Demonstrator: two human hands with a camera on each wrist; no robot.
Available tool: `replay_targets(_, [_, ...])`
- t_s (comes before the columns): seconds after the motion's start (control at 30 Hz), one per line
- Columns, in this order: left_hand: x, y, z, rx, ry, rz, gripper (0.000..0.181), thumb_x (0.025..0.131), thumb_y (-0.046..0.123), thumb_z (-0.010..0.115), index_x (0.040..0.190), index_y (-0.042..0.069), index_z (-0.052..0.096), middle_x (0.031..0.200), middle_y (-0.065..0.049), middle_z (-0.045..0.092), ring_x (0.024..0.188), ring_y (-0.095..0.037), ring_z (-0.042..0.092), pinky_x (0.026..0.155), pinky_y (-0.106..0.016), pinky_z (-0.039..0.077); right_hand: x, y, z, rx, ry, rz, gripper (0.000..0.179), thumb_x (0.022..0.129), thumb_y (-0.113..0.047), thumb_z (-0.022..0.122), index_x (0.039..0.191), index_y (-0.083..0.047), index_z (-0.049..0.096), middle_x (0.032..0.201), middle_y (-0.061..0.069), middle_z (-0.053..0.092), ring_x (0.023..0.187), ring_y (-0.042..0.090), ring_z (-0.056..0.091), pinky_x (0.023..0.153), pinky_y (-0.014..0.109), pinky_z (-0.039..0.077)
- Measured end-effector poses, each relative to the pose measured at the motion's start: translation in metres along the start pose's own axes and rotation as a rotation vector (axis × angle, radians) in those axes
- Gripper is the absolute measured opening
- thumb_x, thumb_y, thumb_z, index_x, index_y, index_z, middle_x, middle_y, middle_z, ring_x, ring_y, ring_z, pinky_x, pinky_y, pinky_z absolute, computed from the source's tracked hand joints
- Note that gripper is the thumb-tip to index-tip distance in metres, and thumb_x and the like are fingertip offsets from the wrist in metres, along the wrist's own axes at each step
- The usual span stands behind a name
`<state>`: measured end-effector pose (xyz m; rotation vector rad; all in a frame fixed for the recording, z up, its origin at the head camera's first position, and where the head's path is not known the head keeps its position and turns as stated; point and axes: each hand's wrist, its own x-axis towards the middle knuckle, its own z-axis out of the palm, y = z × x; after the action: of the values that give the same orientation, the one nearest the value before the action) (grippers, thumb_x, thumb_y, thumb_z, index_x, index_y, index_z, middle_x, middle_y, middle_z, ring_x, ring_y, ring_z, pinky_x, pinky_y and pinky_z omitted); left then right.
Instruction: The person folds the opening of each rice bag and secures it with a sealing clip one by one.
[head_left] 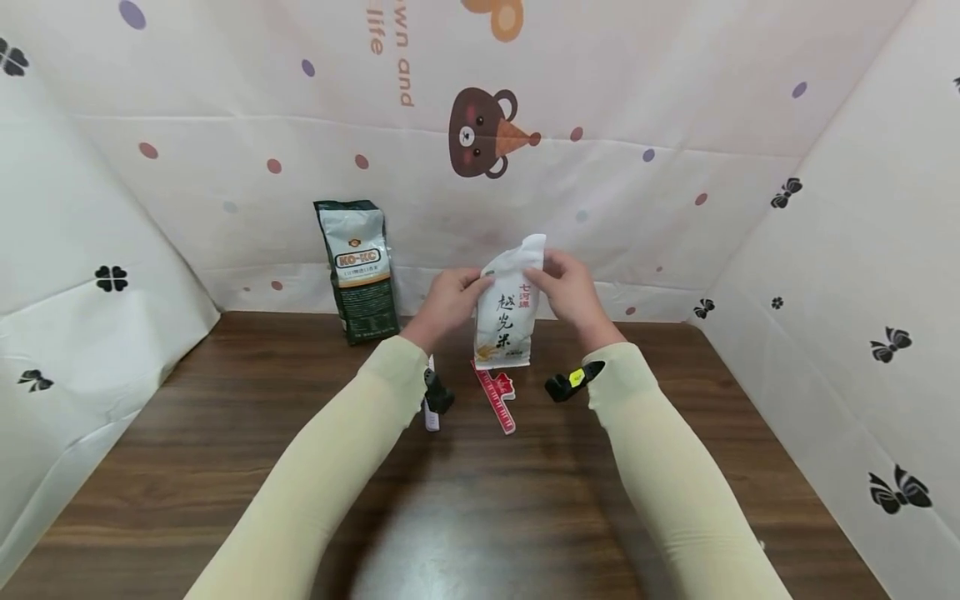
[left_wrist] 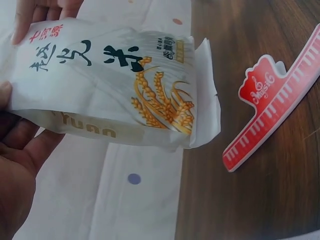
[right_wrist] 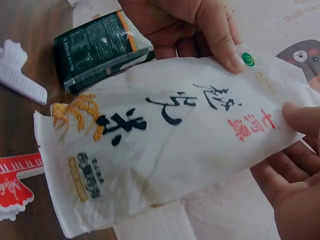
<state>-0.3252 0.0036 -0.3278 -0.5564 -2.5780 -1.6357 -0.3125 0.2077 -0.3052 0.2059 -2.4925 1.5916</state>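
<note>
Both hands grip a white rice bag (head_left: 504, 321) with dark and red lettering and golden ears of grain near its bottom. My left hand (head_left: 448, 302) pinches one side of its upper part, thumb in front. On the opposite side, near the top, my right hand (head_left: 572, 292) holds it the same way, as the right wrist view shows with the bag (right_wrist: 170, 130) spread between the hands. The bag is upright with its top leaning right; whether its bottom touches the table cannot be told. Just in front lies a red clip (head_left: 495, 400) with a piano-key pattern.
A green and silver KO-KC bag (head_left: 360, 275) stands at the table's back edge, left of the hands. A pale clip (head_left: 432, 421), partly hidden by the left wrist's camera, lies on the brown wooden table (head_left: 480, 517). Patterned cloth (head_left: 637, 208) hangs behind and at the sides.
</note>
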Motion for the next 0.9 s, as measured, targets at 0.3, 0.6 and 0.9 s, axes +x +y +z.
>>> replay_targets(0.3, [-0.011,0.004,-0.016,-0.018,-0.025,0.025,0.032,0.098,0.039,0.054,0.112,0.016,0.071,0.097,-0.004,0.071,0.087,-0.018,0.063,0.076,-0.034,0.052,-0.007,-0.009,0.004,0.114,-0.019,-0.012,0.032,0.090,-0.028,0.069,0.114,-0.007,0.065,0.112,0.010,0.066,0.100,0.018,0.063,0.097,0.038,0.050])
replay_targets(0.6, [-0.028,0.000,-0.030,-0.031,-0.058,0.073,0.032,0.098,0.038,0.053,0.115,0.017,0.070,0.106,-0.005,0.072,0.094,-0.016,0.068,0.085,-0.038,0.055,-0.015,-0.014,0.010,0.127,-0.079,-0.058,0.031,0.087,-0.026,0.073,0.110,-0.006,0.068,0.103,0.006,0.070,0.092,0.015,0.066,0.092,0.037,0.053])
replay_targets(0.9, [-0.048,-0.010,-0.033,-0.040,-0.059,0.064,0.032,0.098,0.040,0.053,0.111,0.018,0.072,0.103,-0.002,0.073,0.095,-0.014,0.067,0.088,-0.038,0.053,-0.028,-0.014,0.018,0.085,-0.132,-0.100,0.029,0.086,-0.024,0.073,0.108,-0.005,0.069,0.101,0.006,0.071,0.091,0.013,0.066,0.087,0.034,0.054])
